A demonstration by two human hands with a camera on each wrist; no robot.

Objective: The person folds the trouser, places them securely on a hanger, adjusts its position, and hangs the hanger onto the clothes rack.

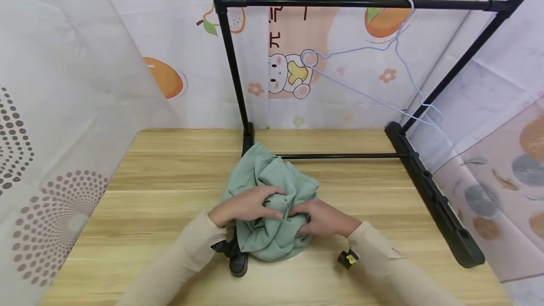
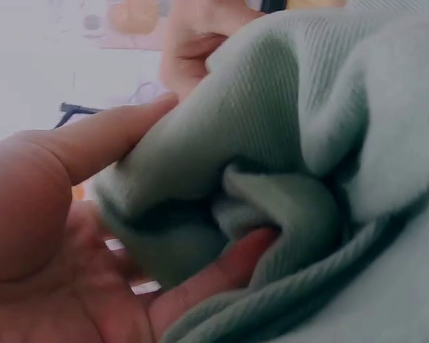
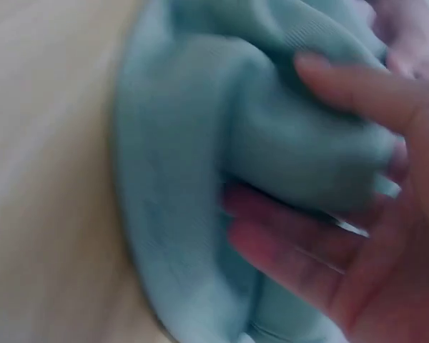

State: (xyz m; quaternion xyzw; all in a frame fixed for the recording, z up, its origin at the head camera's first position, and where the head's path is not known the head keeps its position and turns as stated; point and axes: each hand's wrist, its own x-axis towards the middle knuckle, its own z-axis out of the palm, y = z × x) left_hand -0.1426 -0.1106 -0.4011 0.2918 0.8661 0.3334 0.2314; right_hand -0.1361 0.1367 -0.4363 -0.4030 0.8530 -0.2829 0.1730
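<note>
A bunched piece of sage-green ribbed cloth (image 1: pixel 276 178) lies in a loose heap on the wooden table, over the left foot of a black rack. My left hand (image 1: pixel 252 203) grips it from the left, thumb on top and fingers tucked into the folds, as the left wrist view shows with the cloth (image 2: pixel 264 107). From the right my right hand (image 1: pixel 320 218) holds another fold between thumb and fingers. In the right wrist view that fold of cloth (image 3: pixel 300 150) sits inside the curve of the hand (image 3: pixel 386 214). The two hands are close together.
The black rack (image 1: pixel 323 2) stands behind, its right foot (image 1: pixel 437 197) running toward the front. A light blue wire hanger (image 1: pixel 361 89) hangs at the right of its top bar. Printed curtains (image 1: pixel 187 51) enclose the wooden table (image 1: pixel 170 169).
</note>
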